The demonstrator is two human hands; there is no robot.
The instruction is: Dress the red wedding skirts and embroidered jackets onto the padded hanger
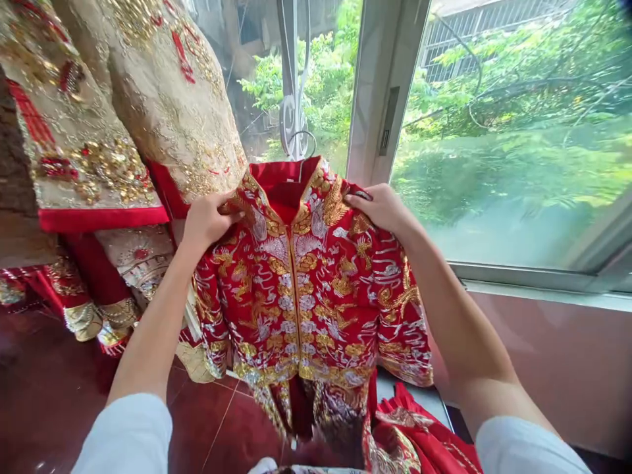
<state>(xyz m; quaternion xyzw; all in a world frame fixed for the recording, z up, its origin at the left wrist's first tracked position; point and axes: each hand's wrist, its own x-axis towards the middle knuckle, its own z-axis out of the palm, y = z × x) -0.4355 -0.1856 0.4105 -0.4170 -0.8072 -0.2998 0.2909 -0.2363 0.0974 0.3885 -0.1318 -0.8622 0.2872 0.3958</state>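
Observation:
In the head view, a red jacket (296, 283) with gold and silver embroidery hangs upright in front of the window. A wire hanger (302, 139) shows its hook above the stand-up collar. My left hand (210, 217) is closed on the jacket's shoulder on the left, thumb on the front. On the other shoulder, my right hand (379, 205) grips the cloth the same way. The jacket's front is closed down the middle, and both sleeves hang down at the sides. Whether the hook rests on anything is unclear.
Cream and gold sequined garments (172, 99) with red trim hang at the left. Red embroidered cloth (419, 434) lies at the lower right on a pale surface. A sliding window (494, 197) with a metal frame stands behind, above a pink wall (538, 355). The floor (207, 421) has dark red tiles.

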